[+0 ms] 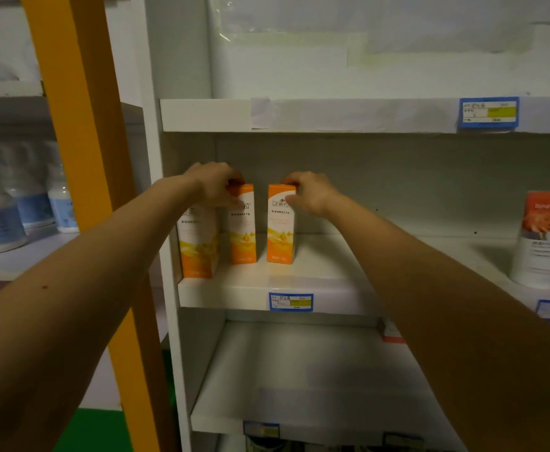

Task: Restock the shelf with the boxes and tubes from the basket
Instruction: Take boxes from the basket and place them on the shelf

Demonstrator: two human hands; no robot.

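Three tall orange-and-white boxes stand upright at the left end of the middle shelf (332, 288). My left hand (213, 184) grips the top of the middle box (242, 230) and partly covers the top of the left box (197, 246), which stands nearer the shelf's front. My right hand (309, 192) holds the top of the right box (280, 226). A narrow gap separates the middle and right boxes. The basket is out of view.
A white tube (542, 243) with a red floral top stands at the shelf's right. Blue price labels (290, 301) sit on the shelf fronts. A yellow post (87, 158) rises at left, with white bottles (22, 203) behind it. The lower shelf (299, 370) looks bare.
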